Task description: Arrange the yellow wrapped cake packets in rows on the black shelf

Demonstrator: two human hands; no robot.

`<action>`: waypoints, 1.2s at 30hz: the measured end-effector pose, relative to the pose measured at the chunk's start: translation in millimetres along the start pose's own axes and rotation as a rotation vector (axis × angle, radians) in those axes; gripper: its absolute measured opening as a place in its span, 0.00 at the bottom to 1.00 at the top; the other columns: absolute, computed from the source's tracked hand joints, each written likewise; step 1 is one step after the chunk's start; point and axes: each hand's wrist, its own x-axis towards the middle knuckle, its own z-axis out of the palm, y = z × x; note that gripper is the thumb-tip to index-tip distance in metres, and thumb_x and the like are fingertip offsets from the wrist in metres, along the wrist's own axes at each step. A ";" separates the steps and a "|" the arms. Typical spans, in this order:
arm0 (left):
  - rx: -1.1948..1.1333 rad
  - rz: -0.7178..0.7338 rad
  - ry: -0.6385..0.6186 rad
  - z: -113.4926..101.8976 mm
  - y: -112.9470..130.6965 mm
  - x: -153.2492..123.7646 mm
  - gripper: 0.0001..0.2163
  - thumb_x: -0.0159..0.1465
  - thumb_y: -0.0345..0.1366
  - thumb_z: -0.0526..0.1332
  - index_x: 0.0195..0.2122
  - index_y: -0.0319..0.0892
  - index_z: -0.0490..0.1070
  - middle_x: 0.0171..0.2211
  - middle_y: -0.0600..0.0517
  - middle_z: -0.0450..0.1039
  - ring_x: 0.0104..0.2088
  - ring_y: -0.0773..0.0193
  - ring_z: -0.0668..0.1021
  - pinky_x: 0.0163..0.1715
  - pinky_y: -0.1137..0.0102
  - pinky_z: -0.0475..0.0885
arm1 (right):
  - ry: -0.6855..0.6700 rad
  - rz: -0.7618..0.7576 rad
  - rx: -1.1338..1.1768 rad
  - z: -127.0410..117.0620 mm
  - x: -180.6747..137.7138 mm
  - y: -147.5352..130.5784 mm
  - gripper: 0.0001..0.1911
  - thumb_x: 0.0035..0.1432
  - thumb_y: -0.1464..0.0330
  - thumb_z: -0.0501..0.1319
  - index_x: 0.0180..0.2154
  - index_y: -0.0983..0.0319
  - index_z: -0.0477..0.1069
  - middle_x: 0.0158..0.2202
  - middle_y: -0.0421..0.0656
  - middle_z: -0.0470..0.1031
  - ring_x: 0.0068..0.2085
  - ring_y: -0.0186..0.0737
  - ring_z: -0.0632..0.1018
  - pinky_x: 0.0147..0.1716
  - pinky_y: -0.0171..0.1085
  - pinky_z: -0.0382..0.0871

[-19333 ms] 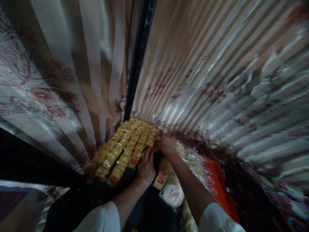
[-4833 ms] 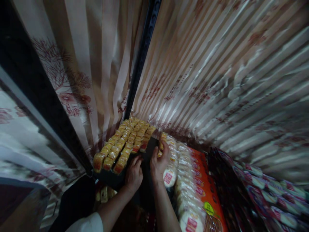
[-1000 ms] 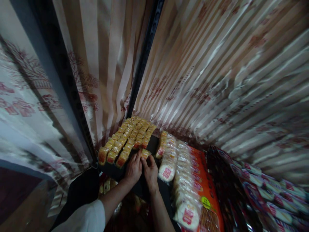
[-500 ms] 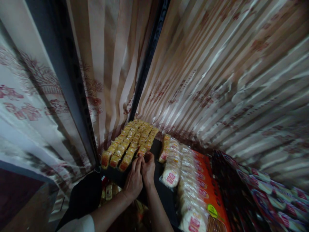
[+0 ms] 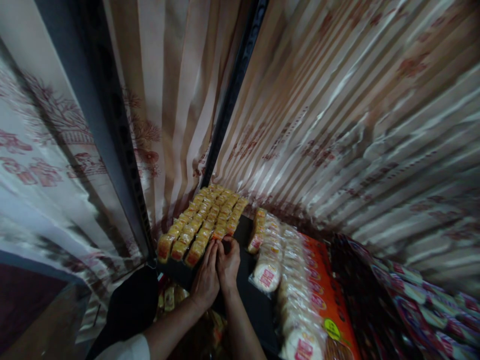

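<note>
Both hands crowding the near end of a yellow snack row

So the person's left hand (image 5: 206, 282) and right hand (image 5: 228, 262) are sitting side by side, pretty much touching, at the near end of the yellow packs (image 5: 207, 224). The left one is keeping its fingers nearly straight and together; the right one is curling its fingers, thumb side toward the left. Whether either is actually gripping a pack, can't tell, the fingertips are hiding that.

My guess: the step in hand is straightening the row the fingertips are meeting. The next move is probably calling for a light touch, since the neighbouring rows are standing so close.

As for the packs, they're lying on the left, far part of a dark shelf (image 5: 257, 307), running in slanted rows from near to far. They're looking small and blocky, in shiny clear wrap, with reddish near ends. The near ends aren't lining up evenly. A short yellow row (image 5: 257, 230) is standing apart on the right, just beside some white round packs (image 5: 267, 262).
</note>
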 end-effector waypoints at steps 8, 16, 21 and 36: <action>-0.024 0.014 -0.004 -1.7 -0.1 4.1 0.25 0.62 0.27 0.45 0.63 0.35 0.51 0.63 0.42 0.52 0.63 0.61 0.57 0.62 0.61 0.55 | -0.057 -0.025 0.063 3.3 2.9 -0.3 0.10 0.54 0.63 0.55 0.35 0.61 0.70 0.36 0.44 0.73 0.38 0.40 0.74 0.43 0.39 0.67; 0.018 0.048 -0.007 -2.0 4.0 4.0 0.29 0.59 0.23 0.44 0.63 0.35 0.49 0.64 0.44 0.49 0.64 0.62 0.53 0.63 0.61 0.52 | -0.017 -0.184 -0.223 -47.1 24.2 -6.5 0.17 0.59 0.62 0.51 0.43 0.62 0.72 0.42 0.48 0.75 0.45 0.43 0.73 0.47 0.42 0.65; 0.032 0.072 -0.002 -4.8 8.1 1.4 0.30 0.57 0.20 0.44 0.63 0.38 0.50 0.65 0.47 0.49 0.64 0.65 0.53 0.63 0.63 0.51 | 0.045 -0.235 -0.685 -92.1 63.4 -6.7 0.18 0.59 0.61 0.50 0.45 0.63 0.71 0.42 0.52 0.74 0.45 0.48 0.71 0.46 0.44 0.61; 0.050 0.081 0.006 -5.8 9.4 2.0 0.26 0.60 0.23 0.44 0.61 0.36 0.55 0.63 0.46 0.52 0.63 0.64 0.56 0.63 0.63 0.55 | -0.073 -0.190 -1.108 -97.3 75.4 -7.8 0.17 0.56 0.61 0.57 0.43 0.65 0.69 0.41 0.55 0.73 0.44 0.53 0.70 0.40 0.43 0.59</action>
